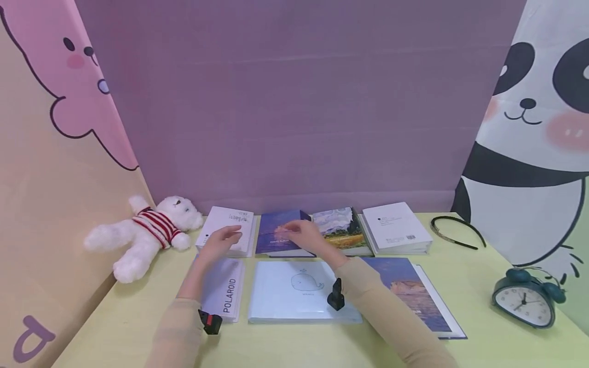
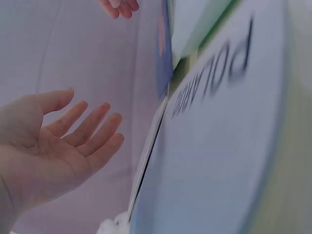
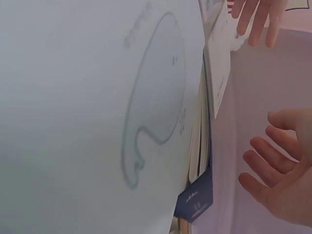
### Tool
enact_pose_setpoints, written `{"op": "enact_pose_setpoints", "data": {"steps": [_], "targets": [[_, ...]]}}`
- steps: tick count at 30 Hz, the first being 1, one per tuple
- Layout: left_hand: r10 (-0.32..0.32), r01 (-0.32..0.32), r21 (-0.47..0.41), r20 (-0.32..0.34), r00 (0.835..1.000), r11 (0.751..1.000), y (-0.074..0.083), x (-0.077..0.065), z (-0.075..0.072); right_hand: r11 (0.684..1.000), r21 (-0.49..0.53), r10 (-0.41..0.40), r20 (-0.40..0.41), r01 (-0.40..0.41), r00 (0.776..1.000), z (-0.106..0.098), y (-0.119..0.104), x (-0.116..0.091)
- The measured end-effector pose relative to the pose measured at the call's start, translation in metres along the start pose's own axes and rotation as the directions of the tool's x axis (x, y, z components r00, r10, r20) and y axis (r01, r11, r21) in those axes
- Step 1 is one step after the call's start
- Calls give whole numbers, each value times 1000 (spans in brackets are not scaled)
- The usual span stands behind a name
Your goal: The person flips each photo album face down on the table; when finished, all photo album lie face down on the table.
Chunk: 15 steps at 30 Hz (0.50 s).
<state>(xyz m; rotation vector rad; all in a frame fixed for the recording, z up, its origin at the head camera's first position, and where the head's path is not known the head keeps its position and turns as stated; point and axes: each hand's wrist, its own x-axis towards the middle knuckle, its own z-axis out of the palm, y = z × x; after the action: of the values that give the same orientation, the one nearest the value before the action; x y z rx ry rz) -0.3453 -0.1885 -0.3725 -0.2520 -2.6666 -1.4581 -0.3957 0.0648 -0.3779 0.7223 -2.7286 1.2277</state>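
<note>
My left hand [image 1: 222,242] hovers over a white album [image 1: 232,217] at the back left, fingers loosely bent and holding nothing. In the left wrist view the palm of the left hand [image 2: 63,151] faces up with the fingers spread. My right hand [image 1: 304,235] is above a dark blue photo album [image 1: 271,240] with a sea picture; its fingers look relaxed and empty in the right wrist view. Beneath the arms lie a pale POLAROID album [image 1: 227,291], a light blue whale album [image 1: 280,296] and a larger sea-picture album [image 1: 414,291].
Along the back row are a landscape-painting album [image 1: 340,230] and another white album [image 1: 395,227]. A white teddy bear [image 1: 154,230] in a striped top lies at the left. A black headband [image 1: 460,230] and a teal alarm clock [image 1: 524,301] are on the right.
</note>
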Motion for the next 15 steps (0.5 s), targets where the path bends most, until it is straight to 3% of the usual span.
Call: {"op": "enact_pose_setpoints", "data": {"steps": [7, 15], "targets": [[-39, 39, 8, -49, 998, 999, -2, -8, -27, 996, 89, -11, 23, 9, 1000, 12, -15, 8], [-45, 48, 36, -96, 994, 998, -13, -13, -56, 996, 47, -73, 57, 70, 996, 32, -29, 19]]}}
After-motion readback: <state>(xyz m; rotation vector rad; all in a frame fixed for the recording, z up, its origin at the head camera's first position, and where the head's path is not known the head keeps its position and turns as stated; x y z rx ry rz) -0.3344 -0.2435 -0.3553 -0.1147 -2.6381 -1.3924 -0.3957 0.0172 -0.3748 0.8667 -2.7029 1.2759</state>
